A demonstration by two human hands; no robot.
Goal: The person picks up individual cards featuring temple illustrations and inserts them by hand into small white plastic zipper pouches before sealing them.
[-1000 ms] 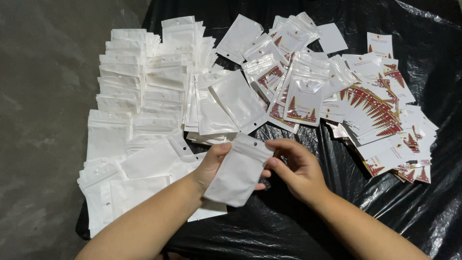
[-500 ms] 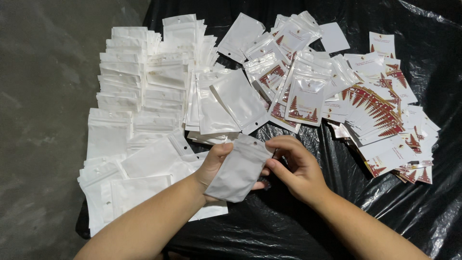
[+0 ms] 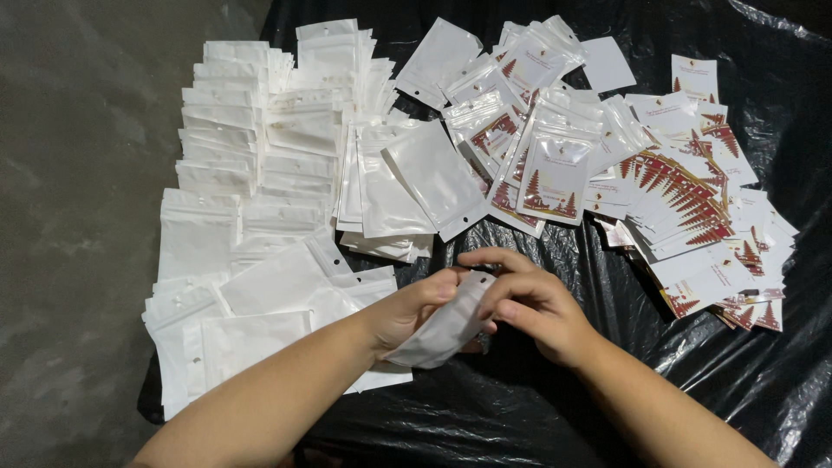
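Note:
A small white zip pouch (image 3: 442,329) sits between both hands, tilted nearly edge-on to me. My left hand (image 3: 406,312) grips its left side with the thumb near the top edge. My right hand (image 3: 529,303) pinches the top edge by the hang hole, fingers curled over it. Both hands hover over the black plastic sheet (image 3: 520,407), just below the spread of pouches.
Rows of empty white pouches (image 3: 251,165) cover the left side of the sheet. Pouches with printed cards inside (image 3: 546,165) lie in the middle. A fanned heap of white cards with red tree prints (image 3: 693,217) lies at the right. Grey concrete floor (image 3: 78,217) borders the left.
The pouch has turned from facing me flat to nearly edge-on and dropped lower. My right hand's fingers have come over its top edge, and my left thumb has slid toward the opening.

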